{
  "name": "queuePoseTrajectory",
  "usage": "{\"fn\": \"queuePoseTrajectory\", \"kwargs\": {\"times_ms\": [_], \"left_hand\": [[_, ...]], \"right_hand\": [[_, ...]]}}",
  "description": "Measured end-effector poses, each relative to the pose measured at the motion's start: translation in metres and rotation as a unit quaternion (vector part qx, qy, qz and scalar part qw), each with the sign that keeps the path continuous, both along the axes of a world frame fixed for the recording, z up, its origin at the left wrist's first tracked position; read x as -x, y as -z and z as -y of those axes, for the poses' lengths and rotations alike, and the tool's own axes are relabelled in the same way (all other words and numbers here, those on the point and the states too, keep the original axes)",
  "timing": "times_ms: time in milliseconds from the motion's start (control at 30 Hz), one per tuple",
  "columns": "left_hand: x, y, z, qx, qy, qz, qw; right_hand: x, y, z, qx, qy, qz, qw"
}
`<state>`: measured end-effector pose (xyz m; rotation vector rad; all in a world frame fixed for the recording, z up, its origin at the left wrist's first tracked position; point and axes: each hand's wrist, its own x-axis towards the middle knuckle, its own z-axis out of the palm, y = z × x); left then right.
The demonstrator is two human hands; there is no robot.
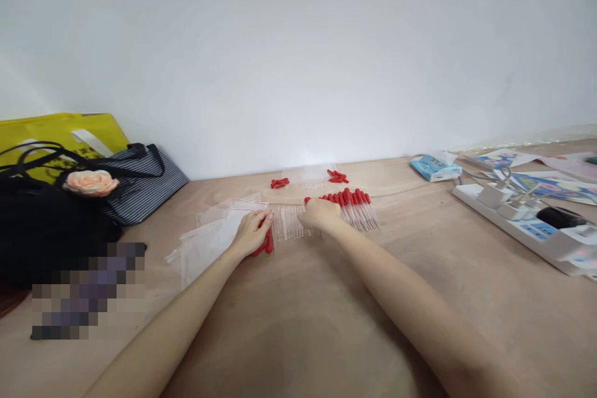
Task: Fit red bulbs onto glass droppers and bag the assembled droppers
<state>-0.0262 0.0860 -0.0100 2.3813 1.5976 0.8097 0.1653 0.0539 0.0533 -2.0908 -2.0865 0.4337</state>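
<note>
My left hand (254, 231) rests over a small group of red rubber bulbs (269, 242), its fingers bent and closed around something I cannot make out. My right hand (321, 214) is closed at the right end of a row of clear thin tubes (286, 222); what its fingertips hold is hidden. Beside it on the right lies a row of clear droppers with red bulbs (359, 205), bulbs toward the wall. Clear plastic bags (209, 239) are spread left of my left hand. Two small piles of red bulbs (280, 183) (337, 176) lie farther back.
A striped bag (144, 189), a yellow bag (107, 130) and a black item with a cloth rose (91, 183) stand at left. At right are a blue tissue pack (433, 168), a white power strip (522, 224) with plugs, and printed sheets (555, 185).
</note>
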Motion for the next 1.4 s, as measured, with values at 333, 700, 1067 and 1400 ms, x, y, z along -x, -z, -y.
{"fn": "queuePoseTrajectory", "kwargs": {"times_ms": [333,700,1067,1400], "left_hand": [[0.001,-0.013,0.002,-0.021,-0.003,0.048,0.999],[0.014,-0.025,0.054,-0.048,0.110,-0.058,0.991],[0.011,-0.024,0.055,-0.139,0.087,-0.034,0.986],[-0.033,-0.031,0.096,-0.063,0.171,0.075,0.980]], "right_hand": [[-0.079,0.026,0.061,-0.029,-0.077,-0.053,0.995],[-0.096,0.065,0.072,-0.174,-0.142,-0.130,0.966],[-0.089,0.071,0.079,-0.232,-0.197,-0.089,0.948],[-0.090,0.078,0.072,-0.287,-0.179,-0.195,0.921]]}}
